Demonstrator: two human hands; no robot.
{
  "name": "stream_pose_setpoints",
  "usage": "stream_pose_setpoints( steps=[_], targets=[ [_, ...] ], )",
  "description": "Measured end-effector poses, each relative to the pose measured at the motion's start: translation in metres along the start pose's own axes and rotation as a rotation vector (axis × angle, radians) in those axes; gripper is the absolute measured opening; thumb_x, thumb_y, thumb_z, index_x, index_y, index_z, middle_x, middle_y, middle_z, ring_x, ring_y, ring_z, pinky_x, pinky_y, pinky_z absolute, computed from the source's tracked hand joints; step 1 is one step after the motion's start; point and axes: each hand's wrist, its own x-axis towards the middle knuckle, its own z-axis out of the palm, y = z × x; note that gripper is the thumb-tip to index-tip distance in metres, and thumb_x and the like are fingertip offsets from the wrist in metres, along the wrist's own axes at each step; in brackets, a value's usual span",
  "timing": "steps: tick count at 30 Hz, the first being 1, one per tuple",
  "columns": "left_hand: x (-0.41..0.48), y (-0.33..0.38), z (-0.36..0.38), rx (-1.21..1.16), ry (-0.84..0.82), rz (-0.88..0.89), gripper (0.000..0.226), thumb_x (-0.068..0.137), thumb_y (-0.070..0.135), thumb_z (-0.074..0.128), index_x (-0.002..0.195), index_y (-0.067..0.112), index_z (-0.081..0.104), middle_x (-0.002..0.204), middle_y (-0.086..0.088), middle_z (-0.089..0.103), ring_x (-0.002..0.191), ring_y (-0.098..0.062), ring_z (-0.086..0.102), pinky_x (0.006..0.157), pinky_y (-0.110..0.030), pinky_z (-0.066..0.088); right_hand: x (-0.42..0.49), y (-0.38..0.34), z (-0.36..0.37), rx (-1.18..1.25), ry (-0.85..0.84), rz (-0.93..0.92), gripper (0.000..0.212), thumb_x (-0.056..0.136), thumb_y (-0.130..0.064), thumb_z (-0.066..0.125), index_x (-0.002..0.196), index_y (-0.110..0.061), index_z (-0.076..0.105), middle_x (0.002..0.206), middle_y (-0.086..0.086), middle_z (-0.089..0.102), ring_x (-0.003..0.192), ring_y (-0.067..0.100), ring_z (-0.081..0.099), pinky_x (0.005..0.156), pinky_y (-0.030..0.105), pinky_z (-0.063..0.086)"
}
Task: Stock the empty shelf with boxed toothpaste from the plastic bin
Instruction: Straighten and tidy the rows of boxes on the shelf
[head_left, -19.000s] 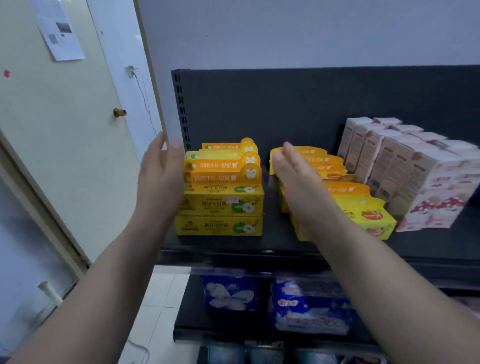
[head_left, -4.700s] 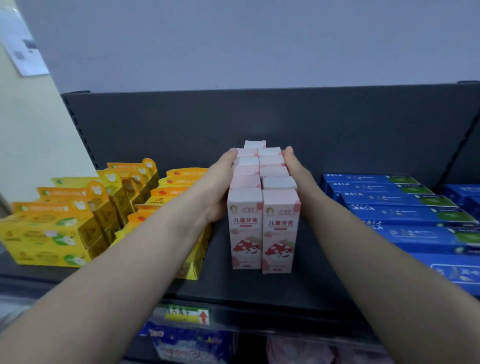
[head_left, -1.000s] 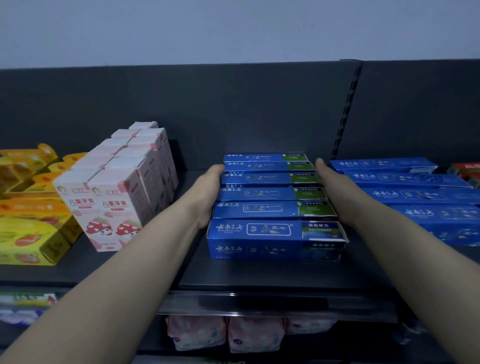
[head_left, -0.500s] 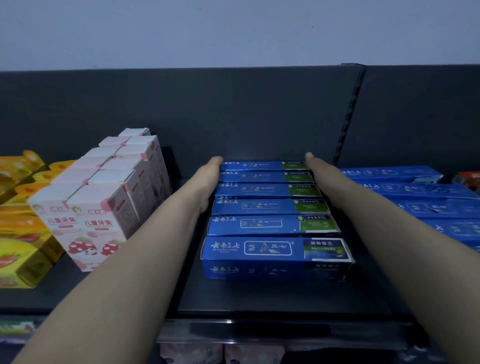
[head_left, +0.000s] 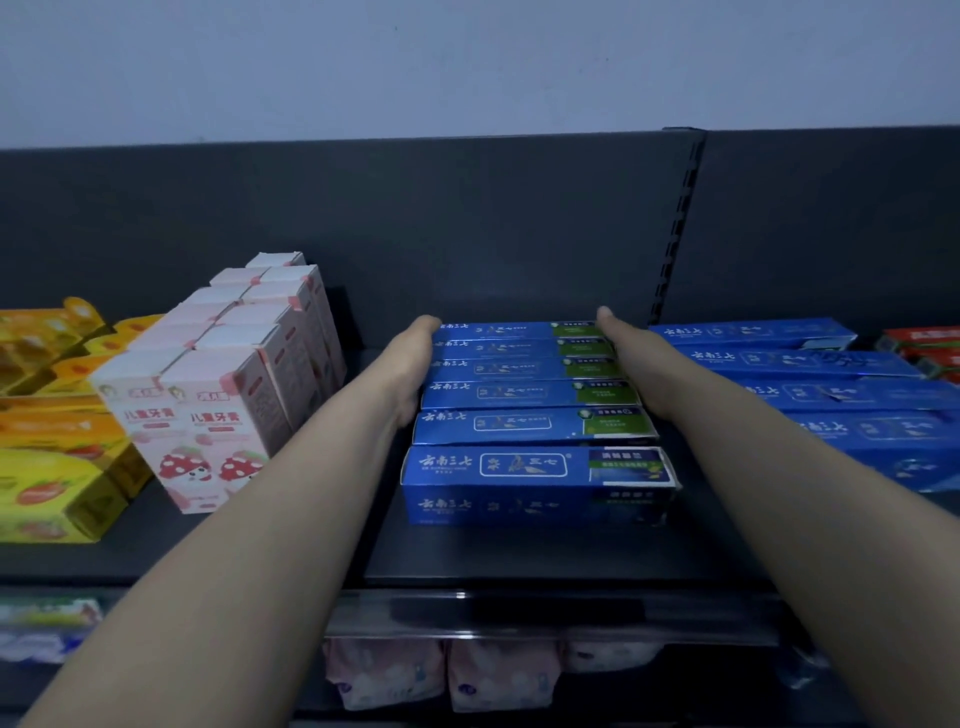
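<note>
A row of several blue toothpaste boxes (head_left: 535, 426) lies front to back on the dark shelf (head_left: 519, 556). My left hand (head_left: 413, 358) presses flat against the row's left ends with straight fingers. My right hand (head_left: 626, 353) presses flat against the right ends. The fingertips of both hands reach the rearmost box. The plastic bin is out of view.
Pink upright toothpaste boxes (head_left: 228, 374) stand to the left, with yellow boxes (head_left: 52, 431) beyond them. A second row of blue boxes (head_left: 831, 395) lies to the right, red boxes (head_left: 924, 348) at the far right edge. Pink packs (head_left: 441, 675) sit on the shelf below.
Both hands have slid further back along the sides of the blue row, squaring it. The view has shifted slightly down and closer.
</note>
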Motion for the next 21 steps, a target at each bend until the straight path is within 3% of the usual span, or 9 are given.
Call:
stream_pose_setpoints(
  steps=[2,4,5,8,11,13,15,17,21],
  targets=[
    [-0.005,-0.003,-0.001,-0.033,0.006,0.016,0.036,0.095,0.038,0.035,0.104,0.014,0.060,0.092,-0.007,0.069,0.080,-0.025,0.066,0.076,-0.037,0.054,-0.006,0.002,-0.002,0.063,-0.004,-0.008,0.071,0.080,-0.075,0.043,0.125,-0.023,0.057,0.126,0.004,0.061,0.109,0.028,0.061,0.096,0.046,0.048],
    [-0.011,-0.009,-0.001,-0.045,0.003,0.019,0.036,0.095,0.040,0.035,0.095,0.016,0.062,0.086,-0.003,0.071,0.082,-0.025,0.067,0.079,-0.038,0.054,-0.013,0.008,-0.003,0.131,-0.028,-0.023,0.054,0.089,-0.065,0.041,0.108,-0.019,0.063,0.108,0.006,0.069,0.094,0.025,0.068,0.080,0.037,0.054],
    [-0.014,-0.012,0.000,-0.050,-0.001,0.008,0.035,0.096,0.040,0.036,0.088,0.017,0.061,0.076,-0.002,0.071,0.076,-0.023,0.068,0.073,-0.036,0.056,-0.019,0.010,-0.002,0.132,-0.036,-0.014,0.051,0.091,-0.063,0.040,0.107,-0.019,0.063,0.105,0.005,0.070,0.092,0.025,0.068,0.076,0.036,0.054],
    [-0.032,-0.014,0.002,-0.057,-0.030,0.012,0.034,0.098,0.038,0.035,0.078,0.019,0.054,0.051,0.004,0.065,0.058,-0.017,0.064,0.058,-0.028,0.053,-0.033,0.014,0.000,0.114,-0.021,-0.025,0.051,0.091,-0.063,0.041,0.111,-0.020,0.060,0.103,0.004,0.069,0.092,0.025,0.067,0.085,0.040,0.053],
    [-0.056,-0.017,-0.001,-0.037,-0.041,0.056,0.036,0.101,0.040,0.026,0.075,0.024,0.044,0.039,0.015,0.056,0.040,-0.002,0.059,0.038,-0.015,0.046,-0.050,0.021,-0.007,0.186,-0.041,-0.065,0.035,0.095,-0.055,0.039,0.088,-0.026,0.056,0.085,-0.002,0.064,0.081,0.018,0.063,0.081,0.037,0.050],
    [-0.071,-0.032,-0.008,-0.048,-0.082,0.052,0.035,0.101,0.039,0.029,0.085,0.021,0.055,0.054,0.012,0.067,0.051,-0.002,0.065,0.044,-0.016,0.049,-0.063,0.035,-0.010,0.118,-0.075,-0.068,0.050,0.087,-0.068,0.041,0.111,-0.027,0.057,0.112,0.000,0.064,0.105,0.022,0.060,0.096,0.044,0.045],
    [-0.084,-0.047,-0.007,-0.072,-0.073,0.040,0.029,0.099,0.036,0.041,0.112,0.017,0.058,0.086,0.004,0.073,0.076,-0.013,0.070,0.060,-0.026,0.056,-0.069,0.051,-0.008,0.019,-0.101,-0.074,0.079,0.079,-0.074,0.043,0.143,-0.030,0.036,0.149,-0.004,0.039,0.134,0.023,0.039,0.113,0.047,0.025],
    [-0.091,-0.056,-0.002,-0.006,0.047,0.106,0.026,0.098,0.026,0.048,0.124,0.029,0.042,0.089,0.011,0.064,0.074,-0.008,0.067,0.058,-0.024,0.055,-0.078,0.058,-0.001,-0.038,-0.035,-0.162,0.066,0.095,-0.058,0.035,0.150,-0.027,0.019,0.156,-0.006,0.023,0.142,0.019,0.024,0.112,0.038,0.019],
    [-0.096,-0.057,0.009,0.245,0.224,0.277,0.046,0.097,0.030,0.050,0.139,0.014,0.039,0.090,0.016,0.056,0.072,-0.004,0.058,0.053,-0.017,0.050,-0.089,0.053,0.009,-0.143,0.048,-0.290,0.053,0.101,-0.046,0.027,0.146,-0.019,0.029,0.147,0.000,0.036,0.126,0.017,0.039,0.103,0.030,0.028]
  ],
)
